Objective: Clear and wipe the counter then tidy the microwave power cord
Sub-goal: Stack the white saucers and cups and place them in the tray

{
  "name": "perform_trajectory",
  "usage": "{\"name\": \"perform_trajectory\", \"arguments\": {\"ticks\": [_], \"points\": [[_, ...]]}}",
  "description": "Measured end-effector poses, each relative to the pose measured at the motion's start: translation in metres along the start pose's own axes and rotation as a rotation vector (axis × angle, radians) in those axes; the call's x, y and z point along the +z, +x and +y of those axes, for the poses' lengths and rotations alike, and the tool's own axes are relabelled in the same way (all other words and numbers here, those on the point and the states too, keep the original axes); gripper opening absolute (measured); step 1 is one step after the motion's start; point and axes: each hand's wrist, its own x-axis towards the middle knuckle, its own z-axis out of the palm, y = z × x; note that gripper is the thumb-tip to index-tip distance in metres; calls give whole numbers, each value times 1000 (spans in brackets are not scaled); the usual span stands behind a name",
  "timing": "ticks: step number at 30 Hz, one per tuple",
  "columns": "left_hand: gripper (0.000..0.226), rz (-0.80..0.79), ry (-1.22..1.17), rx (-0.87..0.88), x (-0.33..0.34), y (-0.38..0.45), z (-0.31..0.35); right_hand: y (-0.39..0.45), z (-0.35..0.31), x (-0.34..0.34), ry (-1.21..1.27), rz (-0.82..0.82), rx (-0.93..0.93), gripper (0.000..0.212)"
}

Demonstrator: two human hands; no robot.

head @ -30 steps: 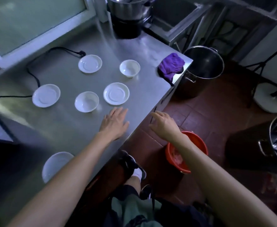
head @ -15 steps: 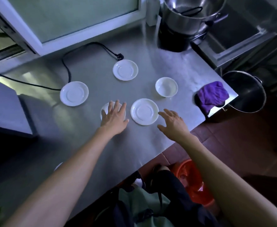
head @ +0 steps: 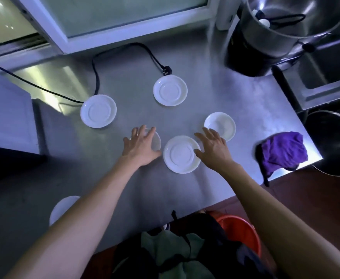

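Steel counter (head: 215,81) holds white saucers; both hands' fingers spread, gripping nothing.

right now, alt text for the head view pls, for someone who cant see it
Two bare hands reach over a steel counter: the left hand covers a small white dish, the right hand sits between a white saucer and a white bowl. More saucers, a black power cord and a purple cloth lie around them.
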Motion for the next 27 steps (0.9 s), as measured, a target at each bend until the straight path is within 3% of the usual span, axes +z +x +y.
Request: {"name": "perform_trajectory", "arguments": {"ticks": [12,20,27], "points": [[89,53,17,-52,-19,20,61,69,60,-23,-134,-91,72,93],[88,57,-13,-139,-13,4,68,78,58,-16,-98,-27,-31,84],[88,138,-59,-245,-10,-37,45,79,-1,-18,-86,17,-223,83]]}}
